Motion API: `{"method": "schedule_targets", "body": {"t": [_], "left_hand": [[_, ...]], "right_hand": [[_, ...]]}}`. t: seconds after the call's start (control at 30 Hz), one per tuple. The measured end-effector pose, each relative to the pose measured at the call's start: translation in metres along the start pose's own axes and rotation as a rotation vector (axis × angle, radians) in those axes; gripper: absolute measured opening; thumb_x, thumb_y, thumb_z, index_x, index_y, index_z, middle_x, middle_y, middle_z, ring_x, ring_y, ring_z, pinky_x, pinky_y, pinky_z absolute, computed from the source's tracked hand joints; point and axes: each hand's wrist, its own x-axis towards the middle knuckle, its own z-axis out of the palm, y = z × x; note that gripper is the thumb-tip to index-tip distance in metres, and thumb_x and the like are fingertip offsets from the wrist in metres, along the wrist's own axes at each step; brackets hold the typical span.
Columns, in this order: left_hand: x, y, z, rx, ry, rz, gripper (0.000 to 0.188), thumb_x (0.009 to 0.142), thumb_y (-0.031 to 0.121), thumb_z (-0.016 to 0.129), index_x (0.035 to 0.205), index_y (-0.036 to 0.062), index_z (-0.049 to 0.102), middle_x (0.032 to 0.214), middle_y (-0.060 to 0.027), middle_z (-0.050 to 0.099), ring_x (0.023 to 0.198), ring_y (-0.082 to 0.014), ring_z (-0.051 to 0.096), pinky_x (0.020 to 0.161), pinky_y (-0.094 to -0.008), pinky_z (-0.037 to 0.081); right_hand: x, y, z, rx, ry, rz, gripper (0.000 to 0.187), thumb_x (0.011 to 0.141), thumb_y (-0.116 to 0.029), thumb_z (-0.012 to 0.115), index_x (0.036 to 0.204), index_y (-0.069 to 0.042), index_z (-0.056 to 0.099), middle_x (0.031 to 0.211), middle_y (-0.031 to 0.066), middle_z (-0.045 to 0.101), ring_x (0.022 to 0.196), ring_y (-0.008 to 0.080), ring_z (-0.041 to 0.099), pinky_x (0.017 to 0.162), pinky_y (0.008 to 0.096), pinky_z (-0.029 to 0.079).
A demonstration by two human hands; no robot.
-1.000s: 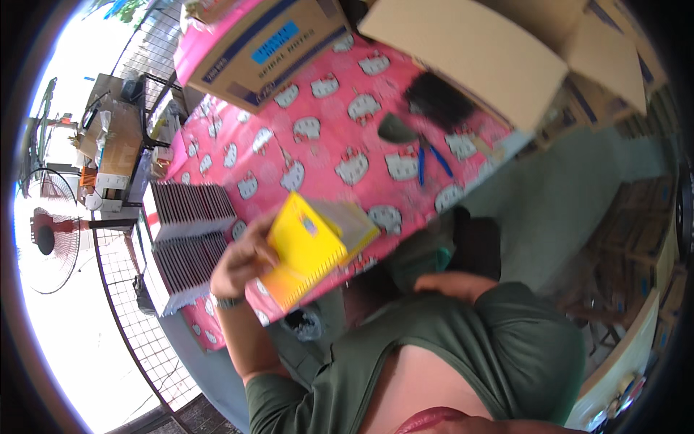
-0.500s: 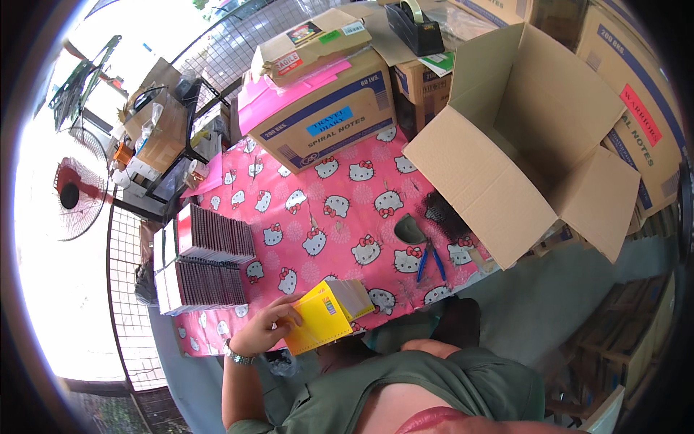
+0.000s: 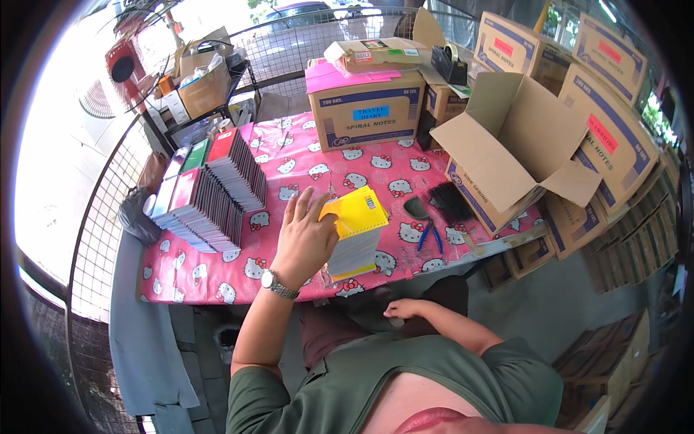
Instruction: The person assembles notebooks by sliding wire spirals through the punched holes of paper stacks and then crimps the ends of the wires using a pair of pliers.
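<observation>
Several cardboard boxes (image 3: pixel 365 108) crowd a pink-clothed table (image 3: pixel 217 267) where left fingers (image 3: pixel 307 210) clamp a yellow notebook (image 3: pixel 356 211).

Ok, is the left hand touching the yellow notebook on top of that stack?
Touching. The head view shows the left hand with its fingers resting on the yellow notebook, no gap between them.

At frame centre the left hand (image 3: pixel 303 242) gripped a yellow notebook (image 3: pixel 356 211) atop a stack (image 3: pixel 353 252); the right hand (image 3: pixel 402 309) rested lower, near the lap.
</observation>
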Motion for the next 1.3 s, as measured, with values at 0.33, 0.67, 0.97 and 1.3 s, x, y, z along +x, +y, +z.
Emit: {"method": "schedule_targets", "body": {"t": [0.33,0.67,0.97,1.3], "left_hand": [[-0.028,0.025,0.001,-0.016,0.025,0.041,0.045,0.084,0.033,0.07,0.12,0.0074,0.061,0.13,-0.0121,0.056,0.124,-0.0311,0.05,0.108,-0.045,0.038],[0.006,0.042,-0.013,0.265,0.237,0.407,0.03,0.084,0.025,0.066,0.11,0.0103,0.067,0.126,-0.0063,0.06,0.13,-0.0248,0.048,0.114,-0.0547,0.031],[0.028,0.025,0.0,0.354,0.242,0.55,0.021,0.084,0.026,0.063,0.094,0.0089,0.068,0.107,-0.0035,0.065,0.117,-0.0211,0.055,0.109,-0.0496,0.04],[0.039,0.011,0.011,-0.027,-0.282,0.223,0.03,0.087,0.03,0.064,0.102,0.0045,0.065,0.102,-0.0109,0.064,0.102,-0.0275,0.062,0.088,-0.041,0.052]], "right_hand": [[-0.058,-0.061,-0.046,0.279,0.429,-0.267,0.034,0.097,-0.034,0.063,0.116,-0.005,0.066,0.104,0.0105,0.071,0.099,0.0199,0.066,0.088,0.033,0.05],[-0.106,-0.07,-0.152,0.337,0.96,-0.38,0.026,0.093,-0.026,0.067,0.102,-0.002,0.069,0.087,0.0085,0.071,0.081,0.0129,0.064,0.074,0.0309,0.051],[-0.06,0.004,-0.241,-0.001,1.275,-0.122,0.024,0.084,-0.027,0.071,0.092,-0.004,0.071,0.093,0.0163,0.071,0.089,0.0335,0.067,0.079,0.0431,0.052],[-0.023,0.036,-0.242,-0.268,1.161,0.431,0.034,0.087,-0.028,0.069,0.113,-0.007,0.065,0.117,0.0185,0.063,0.107,0.0393,0.062,0.094,0.0493,0.05]]}}
